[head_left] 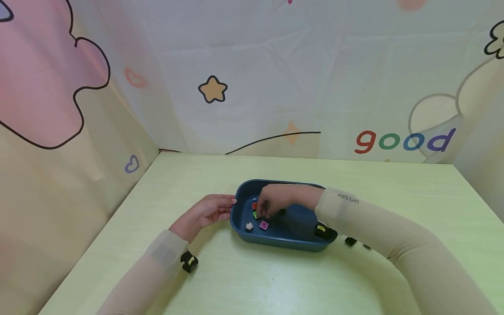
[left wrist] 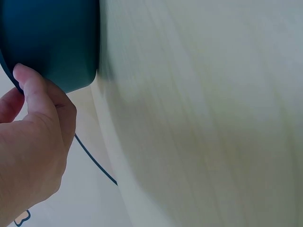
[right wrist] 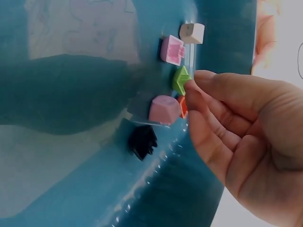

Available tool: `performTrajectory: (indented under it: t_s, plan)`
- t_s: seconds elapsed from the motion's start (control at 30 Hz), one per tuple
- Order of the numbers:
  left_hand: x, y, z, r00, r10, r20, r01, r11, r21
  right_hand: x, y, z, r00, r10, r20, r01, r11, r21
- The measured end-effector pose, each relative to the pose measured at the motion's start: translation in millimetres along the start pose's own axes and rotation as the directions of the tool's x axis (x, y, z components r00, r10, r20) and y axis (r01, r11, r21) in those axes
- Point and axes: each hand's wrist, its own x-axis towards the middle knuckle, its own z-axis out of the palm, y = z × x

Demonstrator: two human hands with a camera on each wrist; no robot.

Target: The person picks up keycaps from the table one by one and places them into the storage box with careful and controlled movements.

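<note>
A blue plastic basin (head_left: 283,246) stands on the table, with several small keycaps on its floor. My left hand (head_left: 210,210) holds the basin's left end at the rim, fingertips against the wall. My right hand (head_left: 275,199) reaches inside, thumb and index fingertips close together at a green keycap (right wrist: 180,80); whether they pinch it is unclear. Near it lie an orange-red keycap (head_left: 255,205), partly behind the fingers in the right wrist view, a purple-pink keycap (head_left: 264,225), a rounded pink keycap (right wrist: 164,109), a white keycap (head_left: 249,226) and a black keycap (right wrist: 142,142).
To the right of the basin, small dark pieces (head_left: 350,241) lie on the table, partly below the right sleeve (head_left: 366,218). A printed cloth backdrop (head_left: 252,100) rises behind the pale table (head_left: 220,280).
</note>
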Motion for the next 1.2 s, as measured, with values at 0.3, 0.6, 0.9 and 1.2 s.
performTrajectory:
  t_s: [0.3, 0.6, 0.9, 1.2]
  plan:
    - [2.2, 1.1, 0.8, 1.0, -0.008, -0.015, 0.008, 1.0, 0.018, -28.4, 4, -20, 0.994, -0.007, -0.107, 0.01, 1.0, 0.023]
    - [2.7, 1.6, 0.3, 1.0, 0.009, -0.01, -0.008, 1.0, 0.03, -81.7, 9, -50, 0.959, 0.041, -0.281, -0.034, 0.999, 0.03]
    - [3.3, 1.7, 0.6, 1.0, 0.005, -0.01, -0.005, 0.999, 0.042, -134.8, 11, -57, 0.904, 0.075, -0.42, -0.069, 0.997, 0.03]
    - [1.3, 0.8, 0.4, 1.0, 0.012, -0.002, -0.012, 0.999, 0.034, -170.5, 13, -56, 0.875, 0.111, -0.471, -0.101, 0.994, 0.046]
